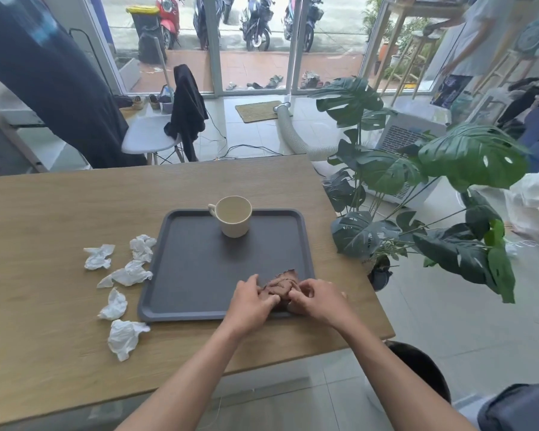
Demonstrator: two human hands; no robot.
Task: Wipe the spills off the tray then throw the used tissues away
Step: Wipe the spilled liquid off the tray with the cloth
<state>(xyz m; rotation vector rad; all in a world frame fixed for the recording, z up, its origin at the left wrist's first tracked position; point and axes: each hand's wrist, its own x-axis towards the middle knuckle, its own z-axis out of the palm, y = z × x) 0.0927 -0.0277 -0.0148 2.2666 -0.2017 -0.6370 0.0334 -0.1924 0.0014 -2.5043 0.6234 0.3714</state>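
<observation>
Dark grey tray [199, 269] flat on a wooden counter [44, 206], near its right end. Cream mug [232, 215] upright on the tray's far edge, handle to the left, well apart from the hands. At the tray's near right corner, a brown, soaked tissue [280, 286] bunched on the tray floor, pinched from both sides: left hand [252, 301] with fingers [269, 301] curled onto its left part, right hand [316, 298] with fingers [302, 289] bent over its right part, both closed on the wad. Rest of the tray floor bare and dull, no pooled liquid to be made out.

To the left of the tray, five crumpled white tissues [123, 335] scattered on the counter in a loose curve, two just beside the tray's left rim, the others a little further off; none touching the hands. Nothing between the hands and the wad.

Beyond the counter: white chair [150, 136] with a dark garment [187, 110] draped over its back, a pale ribbed hose [293, 135] across the tiled floor, a doormat [257, 111] by the glass doors. Large-leafed potted plant [417, 194] just off the counter's right end, leaves close to the tray's side. Dark round bin [423, 368] on the floor below the counter's near right corner, partly hidden by the right forearm. Parked motorbikes [257, 21] outside.

No readable writing or labels anywhere.
</observation>
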